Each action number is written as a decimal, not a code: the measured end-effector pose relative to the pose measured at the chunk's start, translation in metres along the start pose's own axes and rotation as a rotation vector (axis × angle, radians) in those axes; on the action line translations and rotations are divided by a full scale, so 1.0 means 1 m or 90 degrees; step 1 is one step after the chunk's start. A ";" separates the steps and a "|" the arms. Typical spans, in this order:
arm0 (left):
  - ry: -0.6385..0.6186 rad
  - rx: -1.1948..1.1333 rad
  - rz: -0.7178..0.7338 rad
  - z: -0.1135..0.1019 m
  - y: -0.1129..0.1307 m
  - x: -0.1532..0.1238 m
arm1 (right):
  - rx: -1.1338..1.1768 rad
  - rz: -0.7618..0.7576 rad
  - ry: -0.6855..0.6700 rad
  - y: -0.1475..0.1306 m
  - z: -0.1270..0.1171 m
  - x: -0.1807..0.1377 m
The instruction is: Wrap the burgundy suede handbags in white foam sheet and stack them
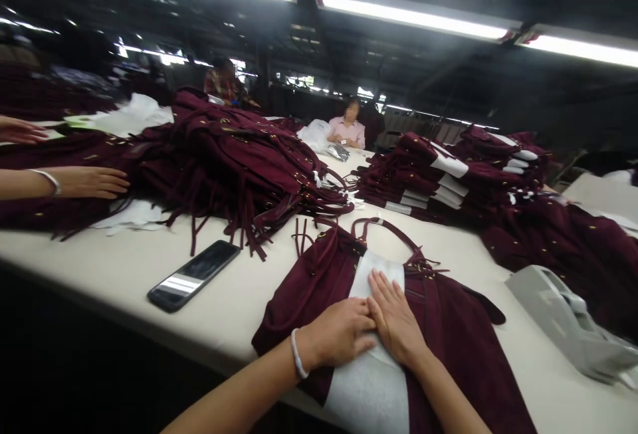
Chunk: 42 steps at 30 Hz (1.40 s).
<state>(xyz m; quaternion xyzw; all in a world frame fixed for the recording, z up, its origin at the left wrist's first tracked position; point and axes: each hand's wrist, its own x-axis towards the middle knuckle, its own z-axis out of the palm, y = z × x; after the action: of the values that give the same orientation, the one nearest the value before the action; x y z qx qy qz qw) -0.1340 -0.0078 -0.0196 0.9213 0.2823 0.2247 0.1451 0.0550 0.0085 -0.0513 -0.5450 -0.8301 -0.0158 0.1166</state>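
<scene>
A burgundy handbag (458, 341) lies on the table before me, its looped handle pointing away. A white, paper-like strip (371, 391) runs down the middle of the bag. My right hand (399, 321) rests flat on this strip with its fingers stretched out. Beside it, my left hand (341, 332) lies on the strip too, fingers bent and a little apart, their tips close to the right thumb. No object shows in either hand. The bag's lower end passes out of view at the bottom.
A phone (194, 276) lies left of the bag. A grey tape dispenser (568, 321) stands at the right. Behind are a heap of burgundy bags (224, 155) and stacked bags with white strips (413, 175). A co-worker's hands (92, 183) reach in from the left; a person (347, 129) sits farther back.
</scene>
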 end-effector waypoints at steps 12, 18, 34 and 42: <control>0.101 0.335 -0.578 -0.041 -0.039 0.034 | -0.003 0.021 0.044 -0.003 0.000 0.000; 0.082 0.320 -0.600 -0.029 -0.039 0.035 | 0.030 0.020 0.053 -0.001 -0.001 0.000; 0.156 -0.015 -0.702 -0.048 -0.078 0.041 | 0.080 0.038 0.050 -0.002 -0.002 0.000; 0.210 0.096 -0.727 -0.029 -0.070 0.029 | 0.059 0.029 0.060 -0.003 -0.001 -0.001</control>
<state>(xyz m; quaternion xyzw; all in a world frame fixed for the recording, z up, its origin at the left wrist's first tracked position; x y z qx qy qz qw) -0.1591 0.0689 -0.0130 0.5842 0.7670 0.2307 0.1311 0.0527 0.0058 -0.0503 -0.5566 -0.8109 -0.0005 0.1808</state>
